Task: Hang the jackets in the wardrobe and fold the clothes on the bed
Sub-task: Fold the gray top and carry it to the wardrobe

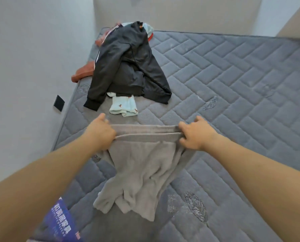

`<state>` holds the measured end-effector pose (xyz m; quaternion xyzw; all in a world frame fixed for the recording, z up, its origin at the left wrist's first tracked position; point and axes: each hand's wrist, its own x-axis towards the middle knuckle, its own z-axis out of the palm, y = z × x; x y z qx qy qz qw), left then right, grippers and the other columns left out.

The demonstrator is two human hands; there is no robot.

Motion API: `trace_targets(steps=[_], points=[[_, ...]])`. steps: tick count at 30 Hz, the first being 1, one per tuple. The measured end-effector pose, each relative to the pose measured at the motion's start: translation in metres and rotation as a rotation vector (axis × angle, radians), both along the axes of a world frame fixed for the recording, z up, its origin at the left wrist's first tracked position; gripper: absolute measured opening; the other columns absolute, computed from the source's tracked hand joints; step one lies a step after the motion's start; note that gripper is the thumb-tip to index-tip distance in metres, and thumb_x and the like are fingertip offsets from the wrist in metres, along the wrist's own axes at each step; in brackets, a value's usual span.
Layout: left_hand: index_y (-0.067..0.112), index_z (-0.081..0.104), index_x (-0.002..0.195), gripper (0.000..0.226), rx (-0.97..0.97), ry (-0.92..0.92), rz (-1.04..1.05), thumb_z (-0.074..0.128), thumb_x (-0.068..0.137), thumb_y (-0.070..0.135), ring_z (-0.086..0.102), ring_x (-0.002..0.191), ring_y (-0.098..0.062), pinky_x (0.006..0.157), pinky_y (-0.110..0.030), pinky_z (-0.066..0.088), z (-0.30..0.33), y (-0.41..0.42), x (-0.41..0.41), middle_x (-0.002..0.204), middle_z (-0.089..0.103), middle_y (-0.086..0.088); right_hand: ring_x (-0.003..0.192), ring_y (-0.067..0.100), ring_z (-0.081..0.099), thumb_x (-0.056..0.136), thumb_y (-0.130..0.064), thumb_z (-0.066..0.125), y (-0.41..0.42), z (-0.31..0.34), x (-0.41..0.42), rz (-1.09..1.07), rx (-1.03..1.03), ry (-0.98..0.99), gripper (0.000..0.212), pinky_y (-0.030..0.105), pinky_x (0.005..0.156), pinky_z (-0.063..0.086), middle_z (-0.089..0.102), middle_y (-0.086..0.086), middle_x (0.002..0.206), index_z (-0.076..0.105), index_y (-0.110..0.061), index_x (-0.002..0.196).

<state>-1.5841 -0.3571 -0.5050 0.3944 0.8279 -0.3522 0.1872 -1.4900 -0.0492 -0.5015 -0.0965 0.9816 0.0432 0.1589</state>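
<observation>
The left hand (100, 131) and right hand (196, 133) are extended forward with both forearms outstretched above the mattress (233, 84). Each hand is curled around one end of the waistband of the grey trousers (142, 172), which is pulled taut between them. The legs of the trousers are draped downward, crumpled, with the lower ends resting on the mattress near the person. Beyond the hands, a black jacket (128, 67) is spread on the mattress, partly covering a light-blue garment (123, 106) and a rust garment (83, 72) at the wall-side edge. A blue label (62, 222) is seen at the near-left mattress corner.
</observation>
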Motion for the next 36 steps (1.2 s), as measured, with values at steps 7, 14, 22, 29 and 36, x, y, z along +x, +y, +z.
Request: trace_targets(steps=[7,14,22,29,36], points=[[0.019,0.046,0.13,0.04,0.149,0.527,0.272,0.029,0.097,0.033,0.035,0.132,-0.035,0.114,-0.062,-0.004,0.186,0.023,0.033,0.124,0.063,-0.007,0.07,0.024,0.062,0.098,-0.057,0.037,0.056,0.179,0.053,-0.202,0.274,0.329,0.067,0.04,0.102,0.025,0.064,0.001,0.065,0.031,-0.01,0.145],[0.037,-0.002,0.152,0.055,0.248,0.637,0.496,0.019,0.102,0.049,0.022,0.138,-0.054,0.103,-0.078,-0.01,0.301,0.096,0.096,0.115,0.067,-0.018,0.058,0.024,0.042,0.092,-0.012,0.043,0.099,0.287,0.099,-0.367,0.319,0.467,0.015,0.043,0.101,0.029,0.036,0.0,0.054,0.042,-0.017,0.078],[0.005,0.059,0.119,0.057,0.201,0.42,0.66,0.057,0.088,0.052,0.045,0.129,-0.038,0.115,-0.065,0.016,0.356,0.148,0.155,0.13,0.058,-0.011,0.067,0.029,0.049,0.086,-0.003,0.042,0.116,0.333,0.171,-0.276,0.188,0.568,0.022,0.038,0.075,0.032,0.046,0.0,0.065,0.043,-0.016,0.103],[0.023,0.028,0.151,0.123,0.006,0.251,0.812,0.055,0.054,0.094,0.04,0.132,-0.049,0.107,-0.067,0.027,0.382,0.149,0.159,0.148,0.043,-0.013,0.071,0.027,0.052,0.088,-0.013,0.05,0.126,0.343,0.229,-0.336,-0.291,0.497,0.004,0.036,0.059,0.036,0.057,0.006,0.073,0.052,-0.016,0.086],[0.017,0.049,0.136,0.108,0.188,0.036,0.796,0.082,0.05,0.072,0.059,0.103,-0.032,0.092,-0.04,0.05,0.33,0.18,0.129,0.127,0.057,-0.007,0.068,0.023,0.046,0.084,-0.003,0.045,0.19,0.283,0.23,-0.701,-0.56,0.407,0.023,0.034,0.061,0.036,0.05,0.004,0.067,0.047,-0.009,0.061]])
